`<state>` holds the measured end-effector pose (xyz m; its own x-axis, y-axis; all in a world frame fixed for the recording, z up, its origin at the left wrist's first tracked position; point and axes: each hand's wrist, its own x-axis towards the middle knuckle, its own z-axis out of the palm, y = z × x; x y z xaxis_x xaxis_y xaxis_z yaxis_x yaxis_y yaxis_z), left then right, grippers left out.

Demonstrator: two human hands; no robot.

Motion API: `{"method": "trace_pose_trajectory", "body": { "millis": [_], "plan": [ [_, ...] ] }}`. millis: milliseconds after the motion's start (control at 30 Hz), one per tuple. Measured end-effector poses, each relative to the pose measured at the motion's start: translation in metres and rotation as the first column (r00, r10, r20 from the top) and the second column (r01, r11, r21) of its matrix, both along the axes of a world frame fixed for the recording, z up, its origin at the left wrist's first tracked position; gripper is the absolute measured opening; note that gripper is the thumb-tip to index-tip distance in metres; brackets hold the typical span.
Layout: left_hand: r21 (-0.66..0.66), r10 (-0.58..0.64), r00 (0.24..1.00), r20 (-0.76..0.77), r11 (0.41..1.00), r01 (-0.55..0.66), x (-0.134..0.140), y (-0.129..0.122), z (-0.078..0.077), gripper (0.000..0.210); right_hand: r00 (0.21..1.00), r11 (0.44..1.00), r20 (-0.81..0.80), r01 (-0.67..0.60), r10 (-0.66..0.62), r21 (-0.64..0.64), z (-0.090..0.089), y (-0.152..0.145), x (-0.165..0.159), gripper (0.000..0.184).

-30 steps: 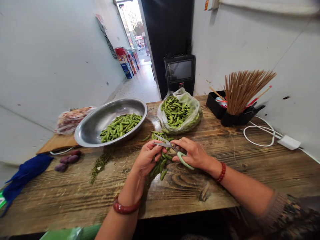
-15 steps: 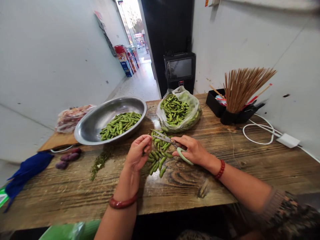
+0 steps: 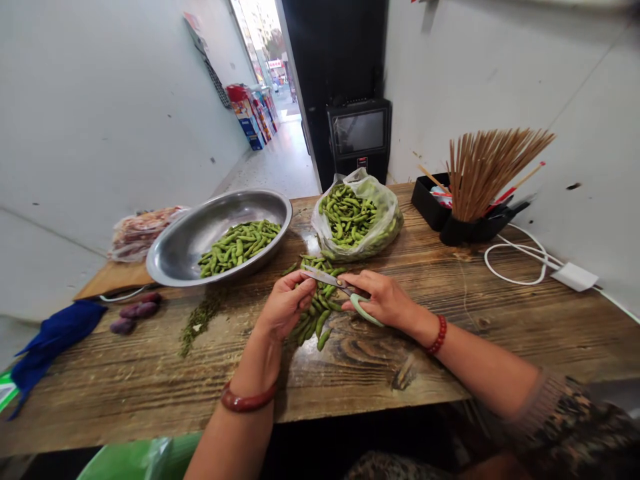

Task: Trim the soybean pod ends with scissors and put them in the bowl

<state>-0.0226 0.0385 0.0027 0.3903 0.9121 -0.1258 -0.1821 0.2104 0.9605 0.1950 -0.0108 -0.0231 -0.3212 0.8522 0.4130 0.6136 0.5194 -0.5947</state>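
My left hand (image 3: 287, 303) is closed in a pinch round a green soybean pod, mostly hidden by the fingers. In my right hand (image 3: 383, 300) is a pair of scissors (image 3: 361, 308) with pale green handles, its blades pointing left to my left fingertips. Under and beside both hands lies a loose pile of soybean pods (image 3: 323, 323). Just behind it stands a clear plastic bag (image 3: 387, 217) full of pods. At the left, a wide steel basin (image 3: 183, 243) holds more pods (image 3: 240, 247).
Stem trimmings (image 3: 197, 323) and several purplish round items (image 3: 135, 312) lie left on the wooden table (image 3: 150, 393). Behind them are bagged meat (image 3: 145, 233) and a blue cloth (image 3: 60, 330). Right stand a black holder with sticks (image 3: 480, 177) and a white cable with adapter (image 3: 575, 275). A green bin (image 3: 125, 460) is below.
My left hand has moved slightly right and up, bringing its fingertips to the scissor blades. The blades, spread apart before, now look closer together. The view has tilted a little.
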Motion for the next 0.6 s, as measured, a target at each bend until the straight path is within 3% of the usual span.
{"method": "trace_pose_trajectory", "body": {
  "millis": [133,200,300,400,600],
  "plan": [
    [-0.016,0.120,0.984,0.132,0.993,-0.119,-0.011,0.007,0.003,0.021,0.998,0.999,-0.045,0.039,-0.038,0.004,-0.004,0.002,0.002,0.049],
    [-0.027,0.202,0.952,0.231,0.979,-0.202,-0.018,0.011,0.006,0.024,0.995,0.998,-0.078,0.059,-0.058,0.014,-0.006,0.003,0.003,0.049],
    [-0.114,0.290,0.888,0.358,0.957,-0.266,-0.027,0.015,0.012,0.014,0.993,0.998,-0.100,0.064,-0.062,0.021,-0.009,0.004,0.004,0.048],
    [-0.173,0.320,0.864,0.388,0.946,-0.273,-0.032,0.017,0.015,0.012,0.992,0.998,-0.113,0.053,-0.050,0.024,-0.011,0.004,0.005,0.048],
    [-0.160,0.349,0.866,0.358,0.937,-0.311,-0.035,0.016,0.015,0.019,0.994,0.999,-0.103,0.036,-0.032,0.037,-0.012,0.004,0.004,0.048]
  ]
}}
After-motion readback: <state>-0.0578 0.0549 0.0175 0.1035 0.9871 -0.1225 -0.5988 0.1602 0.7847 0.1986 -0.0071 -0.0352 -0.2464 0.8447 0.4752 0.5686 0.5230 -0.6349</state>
